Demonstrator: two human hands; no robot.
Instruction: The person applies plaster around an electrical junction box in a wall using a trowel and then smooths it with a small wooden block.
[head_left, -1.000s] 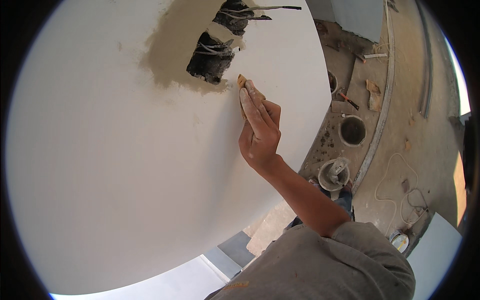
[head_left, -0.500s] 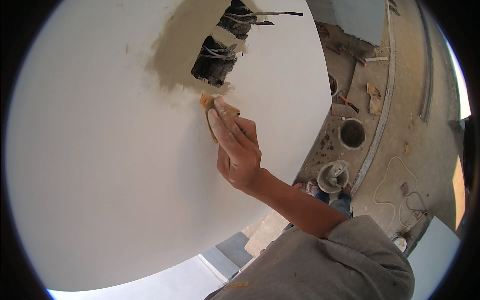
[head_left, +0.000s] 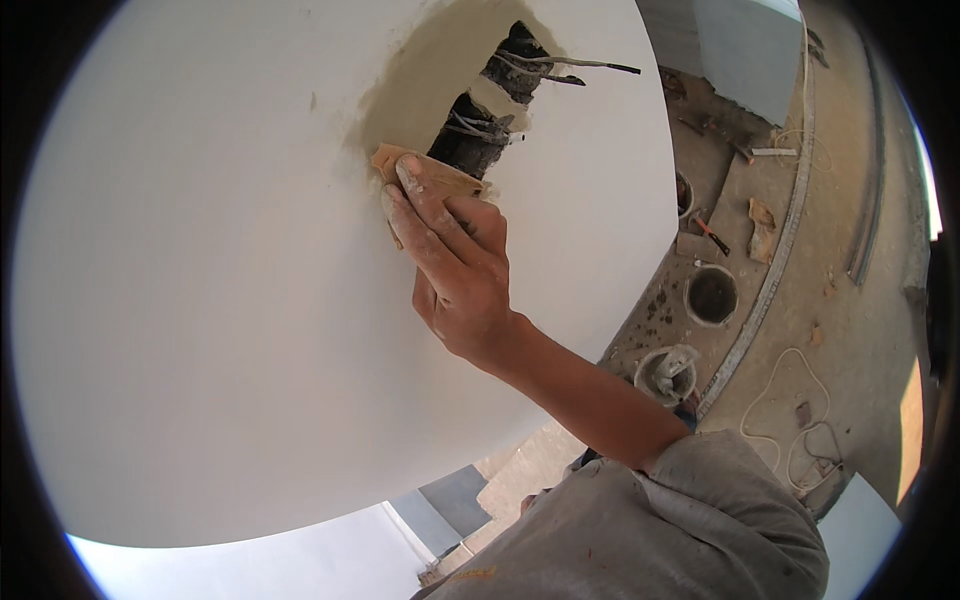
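My right hand (head_left: 455, 265) presses a folded piece of tan sandpaper (head_left: 440, 178) flat against the white wall (head_left: 230, 330). Two outstretched fingers, whitened with dust, lie on top of the sheet, and the other fingers are bent around it. The sandpaper sits at the lower edge of a beige filler patch (head_left: 415, 75). Just above it, a dark rough opening (head_left: 468, 150) cuts into the wall, with a second opening (head_left: 520, 55) beyond. Loose grey wires (head_left: 575, 63) stick out of both. My left hand is out of sight.
On the floor to the right stand a bucket with a grey tool in it (head_left: 665, 375) and a dark-filled bucket (head_left: 712, 295). An orange-handled tool (head_left: 712, 236), a torn brown scrap (head_left: 761, 230) and a pale looped cord (head_left: 775, 375) lie about there.
My right hand has slid the sandpaper up and left along the wall, from below the filler patch to right beside the lower opening. The whole view has shifted slightly.
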